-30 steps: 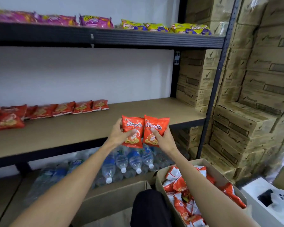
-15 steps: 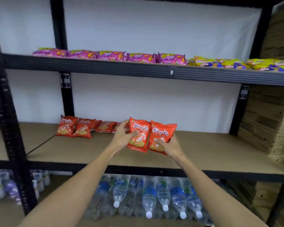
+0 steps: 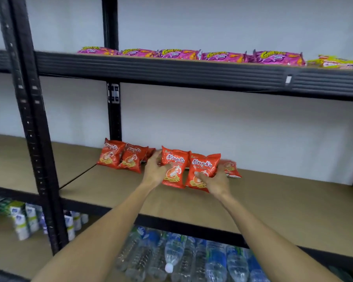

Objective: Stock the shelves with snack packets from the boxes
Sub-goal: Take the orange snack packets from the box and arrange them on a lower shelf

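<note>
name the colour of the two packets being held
Red snack packets with white lettering; the head view shows them.

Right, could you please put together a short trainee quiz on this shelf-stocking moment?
1. True or false: the left hand grips the left red packet and the right hand grips the right red packet.
2. What lines the top shelf above the hands? A) pink packets B) black tins C) brown jars
3. What is stored beneath the middle shelf, under the arms?
Key: 1 true; 2 A; 3 water bottles.
</note>
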### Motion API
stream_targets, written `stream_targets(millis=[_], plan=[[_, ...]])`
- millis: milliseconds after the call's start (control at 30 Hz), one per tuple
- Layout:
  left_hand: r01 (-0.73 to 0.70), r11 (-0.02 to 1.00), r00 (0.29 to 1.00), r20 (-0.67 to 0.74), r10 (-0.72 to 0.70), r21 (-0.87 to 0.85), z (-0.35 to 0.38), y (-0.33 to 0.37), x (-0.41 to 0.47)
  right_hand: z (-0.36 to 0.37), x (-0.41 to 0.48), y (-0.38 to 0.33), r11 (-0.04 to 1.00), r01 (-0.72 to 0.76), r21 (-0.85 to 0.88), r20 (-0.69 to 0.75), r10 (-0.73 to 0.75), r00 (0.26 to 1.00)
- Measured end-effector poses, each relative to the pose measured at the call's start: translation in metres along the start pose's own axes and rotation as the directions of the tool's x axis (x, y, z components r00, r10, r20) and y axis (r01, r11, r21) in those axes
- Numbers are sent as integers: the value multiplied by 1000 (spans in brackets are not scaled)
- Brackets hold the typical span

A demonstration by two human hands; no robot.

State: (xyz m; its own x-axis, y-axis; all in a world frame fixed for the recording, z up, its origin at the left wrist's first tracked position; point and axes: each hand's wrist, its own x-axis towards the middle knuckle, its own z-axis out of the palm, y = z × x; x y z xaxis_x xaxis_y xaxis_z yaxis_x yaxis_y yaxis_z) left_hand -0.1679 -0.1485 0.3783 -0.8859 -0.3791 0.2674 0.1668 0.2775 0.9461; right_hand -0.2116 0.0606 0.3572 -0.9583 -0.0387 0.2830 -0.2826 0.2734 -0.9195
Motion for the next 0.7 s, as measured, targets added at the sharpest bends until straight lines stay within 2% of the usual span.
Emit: stream_targets(millis=[133, 267, 467, 700], plan=[[0, 995, 992, -127, 13, 99, -3, -39, 48, 28, 24, 4, 1000, -15, 8, -16, 16, 1000], [30, 996, 989, -145, -17, 84, -7, -28, 51, 54, 48, 12, 1000, 24, -14, -34, -24, 999], [-5, 974, 964, -257, 65, 228, -5, -38, 72, 83, 67, 26, 1000, -3, -29, -30, 2, 1000], [-66, 920, 930, -311, 198, 387, -1, -63, 90, 104, 78, 32, 998, 57, -33, -146, -62, 987]])
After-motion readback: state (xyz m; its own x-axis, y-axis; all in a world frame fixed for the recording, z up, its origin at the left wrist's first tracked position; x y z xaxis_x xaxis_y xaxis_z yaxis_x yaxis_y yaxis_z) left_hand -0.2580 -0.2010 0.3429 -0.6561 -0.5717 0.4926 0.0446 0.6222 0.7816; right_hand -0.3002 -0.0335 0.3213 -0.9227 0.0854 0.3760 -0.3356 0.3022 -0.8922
